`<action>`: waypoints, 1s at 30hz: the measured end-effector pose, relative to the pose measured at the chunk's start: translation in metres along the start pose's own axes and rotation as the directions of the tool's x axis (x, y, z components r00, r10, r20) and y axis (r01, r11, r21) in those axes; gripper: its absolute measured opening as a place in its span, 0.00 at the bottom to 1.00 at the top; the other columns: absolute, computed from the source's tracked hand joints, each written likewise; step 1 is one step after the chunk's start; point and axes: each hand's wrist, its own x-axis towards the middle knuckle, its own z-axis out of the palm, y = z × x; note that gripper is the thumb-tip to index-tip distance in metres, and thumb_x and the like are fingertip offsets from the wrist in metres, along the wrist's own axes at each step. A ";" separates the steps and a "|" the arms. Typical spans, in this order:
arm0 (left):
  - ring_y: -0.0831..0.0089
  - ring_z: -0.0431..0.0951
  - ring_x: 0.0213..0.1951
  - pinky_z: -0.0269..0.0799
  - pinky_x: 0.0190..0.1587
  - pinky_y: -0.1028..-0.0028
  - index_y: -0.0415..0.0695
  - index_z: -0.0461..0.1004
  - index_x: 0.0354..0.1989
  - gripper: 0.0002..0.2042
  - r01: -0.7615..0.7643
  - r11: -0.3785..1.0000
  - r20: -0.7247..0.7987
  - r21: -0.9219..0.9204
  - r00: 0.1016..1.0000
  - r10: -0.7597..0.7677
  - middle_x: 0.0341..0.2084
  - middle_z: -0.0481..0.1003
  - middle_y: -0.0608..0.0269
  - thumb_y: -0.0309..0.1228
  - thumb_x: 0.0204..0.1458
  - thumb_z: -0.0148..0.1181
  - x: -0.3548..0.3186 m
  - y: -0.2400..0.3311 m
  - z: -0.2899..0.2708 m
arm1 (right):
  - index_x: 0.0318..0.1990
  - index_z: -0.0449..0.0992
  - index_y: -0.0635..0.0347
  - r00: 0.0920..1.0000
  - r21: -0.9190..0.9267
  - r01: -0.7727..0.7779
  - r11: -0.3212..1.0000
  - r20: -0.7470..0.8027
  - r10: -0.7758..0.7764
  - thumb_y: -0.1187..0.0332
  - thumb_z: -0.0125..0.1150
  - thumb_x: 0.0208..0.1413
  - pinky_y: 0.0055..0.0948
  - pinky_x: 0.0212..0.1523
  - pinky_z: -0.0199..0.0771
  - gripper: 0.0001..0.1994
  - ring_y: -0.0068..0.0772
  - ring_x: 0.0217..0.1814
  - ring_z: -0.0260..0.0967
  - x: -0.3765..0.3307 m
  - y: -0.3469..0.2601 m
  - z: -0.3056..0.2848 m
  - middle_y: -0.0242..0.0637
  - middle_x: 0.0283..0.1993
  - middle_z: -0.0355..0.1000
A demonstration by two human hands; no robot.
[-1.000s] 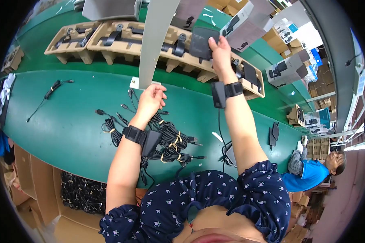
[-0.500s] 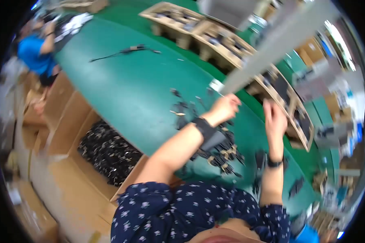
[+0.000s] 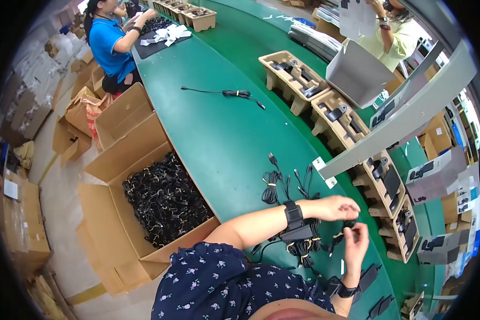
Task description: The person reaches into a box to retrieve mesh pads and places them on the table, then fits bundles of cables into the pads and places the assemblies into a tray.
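Note:
My left hand (image 3: 336, 208) and my right hand (image 3: 356, 246) are close together over the right part of the green table. Between their fingers is a small black cable bundle (image 3: 350, 224), partly hidden, with a loose end hanging below. Both hands look closed on it. Under and beside my left forearm lies a pile of coiled black cables (image 3: 304, 249) with pale ties. Another tied cable (image 3: 270, 184) with a USB plug lies just beyond that forearm. Dark flat pieces (image 3: 369, 277) rest near my right wrist.
An open carton (image 3: 149, 253) full of tied black cables stands left of the table. One cable (image 3: 234, 94) lies farther off. Moulded trays (image 3: 325, 124) with black parts line the far side, under a grey slanted post (image 3: 410, 125). Two people work nearby, a blue-shirted person (image 3: 109, 40) among them.
My hands have come together from apart and now meet at a black cable bundle. The head view has shifted, showing more of the far table and trays. The picture is sharper.

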 end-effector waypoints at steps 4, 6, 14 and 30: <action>0.75 0.75 0.34 0.70 0.38 0.76 0.37 0.61 0.52 0.23 0.163 0.986 0.204 -0.028 0.967 -0.154 0.33 0.74 0.59 0.38 0.52 0.55 -0.003 0.013 0.006 | 0.36 0.64 0.60 0.984 0.403 0.060 0.913 -0.178 0.013 0.74 0.53 0.54 0.14 0.22 0.60 0.05 0.14 0.23 0.59 0.012 -0.008 -0.017 0.27 0.25 0.64; 0.73 0.76 0.30 0.71 0.34 0.75 0.38 0.65 0.46 0.15 0.218 0.975 0.206 -0.051 0.957 -0.204 0.29 0.76 0.60 0.33 0.53 0.51 -0.003 0.013 0.006 | 0.36 0.64 0.60 0.977 0.439 0.089 0.894 -0.212 0.007 0.73 0.52 0.55 0.15 0.23 0.60 0.04 0.15 0.23 0.59 0.014 -0.011 -0.016 0.27 0.26 0.64; 0.73 0.77 0.32 0.71 0.36 0.72 0.40 0.71 0.36 0.15 0.201 0.961 -0.086 0.189 0.978 -0.188 0.28 0.78 0.63 0.38 0.58 0.40 -0.003 0.014 -0.001 | 0.37 0.63 0.60 0.946 0.545 0.176 0.820 -0.324 0.012 0.76 0.51 0.55 0.16 0.26 0.63 0.05 0.17 0.26 0.60 0.021 -0.014 -0.015 0.30 0.30 0.64; 0.87 0.56 0.13 0.50 0.15 0.82 0.39 0.69 0.31 0.22 0.339 0.883 0.258 -0.324 0.930 -0.262 0.11 0.60 0.74 0.47 0.59 0.37 -0.005 0.023 -0.010 | 0.47 0.64 0.61 0.745 -0.341 0.652 0.678 0.121 -0.656 0.70 0.62 0.43 0.45 0.61 0.49 0.21 0.49 0.59 0.55 0.030 -0.064 -0.004 0.47 0.57 0.58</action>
